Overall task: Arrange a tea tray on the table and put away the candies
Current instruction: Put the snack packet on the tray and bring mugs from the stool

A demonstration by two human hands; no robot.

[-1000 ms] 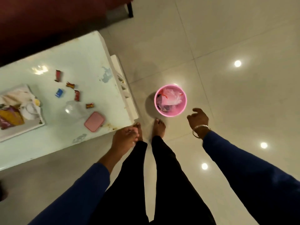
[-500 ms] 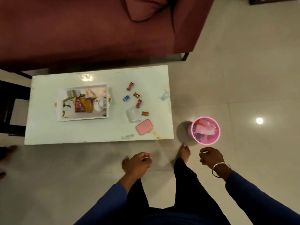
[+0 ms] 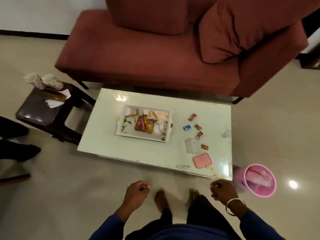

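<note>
A white tray lies on the pale low table, holding a red-and-yellow snack packet and a white cup. Several wrapped candies lie to its right, among them a red candy and a blue candy. A clear plastic container stands beside them, with its pink lid lying nearer me. My left hand and my right hand hang above the floor in front of the table, fingers curled, nothing visible in them.
A pink bin with wrappers stands on the floor at the table's right corner. A maroon sofa stands behind the table. A dark stool at left carries two patterned mugs and napkins. My bare feet stand between my hands.
The view has swung left and up from the bin to the whole table, sofa and stool. Both hands stayed low in front of me, still curled.
</note>
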